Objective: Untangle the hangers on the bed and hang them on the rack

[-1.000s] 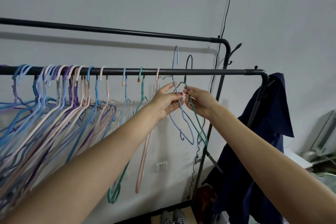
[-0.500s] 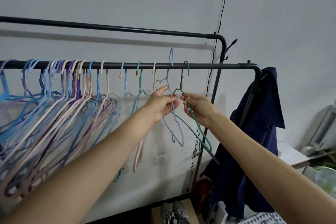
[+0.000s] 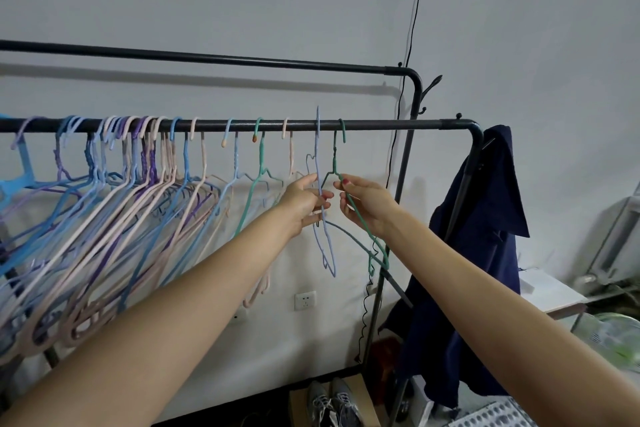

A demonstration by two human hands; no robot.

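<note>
Both arms are up at the rack. The left hand (image 3: pixel 304 203) has its fingers curled in a pinch on the thin pale-blue wire hanger (image 3: pixel 323 218), gripping it at the shoulder bend. That hanger runs almost straight up and down, its long axis close to vertical; its hook end pokes up past the front black metal rail (image 3: pixel 381 124) rather than sitting over it, and its far end dangles low toward the wall. Just beside it, the right hand (image 3: pixel 365 208) pinches the thin green wire hanger (image 3: pixel 360 218) between thumb and fingertips on the upper arm, right below the neck. This green one has its hook over the front rail, open end facing right; the neck drops vertically, then the body slants down and to the right, ending near the rack's upright post. The two hangers sit close together and cross near the hands, between the pale-pink hanger (image 3: pixel 290 156) on the left and the rail's curved right corner.

Further left along the same rail hangs a dense row of blue, purple and pink hangers (image 3: pixel 138 191), all tilted with their bodies swinging down-left. A second black rail (image 3: pixel 207 59) runs higher and behind. On the rack's right end a dark navy garment (image 3: pixel 485 236) is draped, and grey sneakers (image 3: pixel 332 402) sit on the floor below.
</note>
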